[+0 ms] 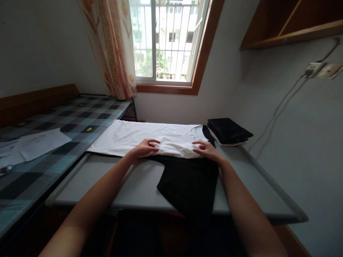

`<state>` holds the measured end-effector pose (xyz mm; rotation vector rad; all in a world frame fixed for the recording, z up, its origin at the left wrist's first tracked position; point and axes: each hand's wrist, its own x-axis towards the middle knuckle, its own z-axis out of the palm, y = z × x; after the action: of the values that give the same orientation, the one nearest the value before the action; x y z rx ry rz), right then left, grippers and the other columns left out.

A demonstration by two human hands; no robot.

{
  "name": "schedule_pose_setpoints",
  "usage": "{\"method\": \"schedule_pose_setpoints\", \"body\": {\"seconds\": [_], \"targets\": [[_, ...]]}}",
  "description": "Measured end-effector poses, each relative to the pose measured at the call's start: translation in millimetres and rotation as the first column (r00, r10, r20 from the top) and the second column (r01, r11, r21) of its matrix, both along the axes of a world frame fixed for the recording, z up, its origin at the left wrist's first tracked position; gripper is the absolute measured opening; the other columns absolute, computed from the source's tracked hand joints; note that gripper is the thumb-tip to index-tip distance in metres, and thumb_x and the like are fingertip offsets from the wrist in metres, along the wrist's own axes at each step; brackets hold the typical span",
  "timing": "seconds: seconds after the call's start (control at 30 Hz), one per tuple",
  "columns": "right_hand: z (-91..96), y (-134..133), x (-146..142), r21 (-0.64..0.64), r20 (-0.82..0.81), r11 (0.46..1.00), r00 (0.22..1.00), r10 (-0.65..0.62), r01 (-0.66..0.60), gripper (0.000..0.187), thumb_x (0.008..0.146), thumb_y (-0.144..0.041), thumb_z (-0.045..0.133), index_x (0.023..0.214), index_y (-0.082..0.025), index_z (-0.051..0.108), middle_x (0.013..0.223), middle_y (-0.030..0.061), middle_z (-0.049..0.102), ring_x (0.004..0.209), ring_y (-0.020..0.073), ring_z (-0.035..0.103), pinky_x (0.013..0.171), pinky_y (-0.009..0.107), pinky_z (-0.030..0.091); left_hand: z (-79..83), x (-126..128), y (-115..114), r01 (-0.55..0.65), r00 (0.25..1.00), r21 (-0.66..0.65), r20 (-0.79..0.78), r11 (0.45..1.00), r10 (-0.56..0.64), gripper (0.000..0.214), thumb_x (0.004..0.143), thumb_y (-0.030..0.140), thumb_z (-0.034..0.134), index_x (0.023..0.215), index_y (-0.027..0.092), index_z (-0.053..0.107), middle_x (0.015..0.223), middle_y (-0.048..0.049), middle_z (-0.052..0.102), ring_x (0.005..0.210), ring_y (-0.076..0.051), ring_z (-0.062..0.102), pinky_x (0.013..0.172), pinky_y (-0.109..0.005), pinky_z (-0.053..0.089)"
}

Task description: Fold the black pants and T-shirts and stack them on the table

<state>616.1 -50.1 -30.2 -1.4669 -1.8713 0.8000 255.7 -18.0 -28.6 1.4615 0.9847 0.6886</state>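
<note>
A T-shirt lies across the board-like table, its long white part (pixel 128 137) stretched from left to right and a rounded neckline at the right end. Black cloth (pixel 191 182) shows from under the white part and spreads toward me, one end reaching over the table's front edge. My left hand (pixel 146 147) rests on the near edge of the white cloth, thumb and fingers apart. Farther right, near the neckline, my right hand (pixel 205 149) touches the same edge, its fingers also spread. Small wrinkles run through the fabric between both hands.
Folded dark clothes (pixel 229 131) are stacked at the table's back right corner. The grey-white table (pixel 257 178) abuts a checked bed (pixel 61 116) holding papers (pixel 40 142). Cables (pixel 278 107) hang along the right wall, under a wooden shelf (pixel 294 35). Behind stands a barred window (pixel 171 43).
</note>
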Motion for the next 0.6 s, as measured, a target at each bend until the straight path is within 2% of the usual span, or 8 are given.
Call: {"method": "schedule_pose_setpoints", "body": {"seconds": [0.13, 0.23, 0.3, 0.47, 0.6], "targets": [[1.0, -0.5, 6.3, -0.050, 0.024, 0.999, 1.000, -0.012, 0.013, 0.058, 0.066, -0.064, 0.069, 0.094, -0.013, 0.070, 0.055, -0.0047, 0.046, 0.049, 0.0087, 0.037, 0.047, 0.024, 0.027, -1.5, -3.6, 0.6, -0.068, 0.997, 0.006, -0.032, 0.998, 0.069, 0.057, 0.052, 0.037, 0.086, 0.099, 0.009, 0.070, 0.066, 0.0011, 0.059, 0.054, -0.008, 0.047, 0.051, -0.021, 0.031], [0.4, -2.0, 9.0, -0.184, 0.033, 0.983, 0.999, 0.038, -0.031, 0.061, 0.062, -0.064, 0.072, 0.093, -0.012, 0.068, 0.053, -0.0046, 0.048, 0.047, 0.0089, 0.040, 0.046, 0.024, 0.028, -0.6, -4.3, -1.0, 0.028, 0.996, -0.063, -0.079, 0.998, -0.033, 0.059, 0.052, 0.039, 0.086, 0.100, 0.008, 0.070, 0.069, -0.0017, 0.063, 0.056, -0.010, 0.050, 0.051, -0.021, 0.032], [0.1, -3.2, 9.9, -0.230, 0.026, 0.972, 0.998, 0.062, -0.054, 0.060, 0.062, -0.062, 0.073, 0.095, -0.012, 0.068, 0.055, -0.0039, 0.051, 0.047, 0.0090, 0.041, 0.045, 0.023, 0.030, 1.6, -3.4, -3.4, 0.072, 0.992, -0.090, -0.099, 0.993, -0.081, 0.060, 0.054, 0.040, 0.085, 0.103, 0.009, 0.069, 0.067, -0.0016, 0.063, 0.055, -0.010, 0.049, 0.051, -0.021, 0.031], [-2.1, -3.2, 12.6, -0.193, 0.036, 0.981, 0.999, 0.017, -0.010, 0.055, 0.066, -0.060, 0.071, 0.095, -0.013, 0.068, 0.061, 0.0001, 0.060, 0.048, 0.0100, 0.046, 0.046, 0.023, 0.034, 6.3, -0.2, -8.0, 0.085, 0.985, -0.080, -0.143, 0.993, -0.096, 0.053, 0.056, 0.032, 0.081, 0.101, 0.009, 0.068, 0.060, 0.0008, 0.060, 0.048, -0.007, 0.044, 0.046, -0.020, 0.028], [-4.4, -2.2, 15.5, -0.177, 0.044, 0.984, 0.999, 0.012, -0.004, 0.055, 0.067, -0.061, 0.070, 0.095, -0.013, 0.069, 0.065, 0.0025, 0.064, 0.053, 0.0118, 0.049, 0.049, 0.024, 0.035, 3.0, 2.4, -8.5, 0.072, 0.979, -0.035, -0.186, 0.997, -0.078, 0.044, 0.057, 0.027, 0.074, 0.098, 0.010, 0.068, 0.058, 0.0014, 0.059, 0.044, -0.007, 0.041, 0.044, -0.020, 0.026]]}}
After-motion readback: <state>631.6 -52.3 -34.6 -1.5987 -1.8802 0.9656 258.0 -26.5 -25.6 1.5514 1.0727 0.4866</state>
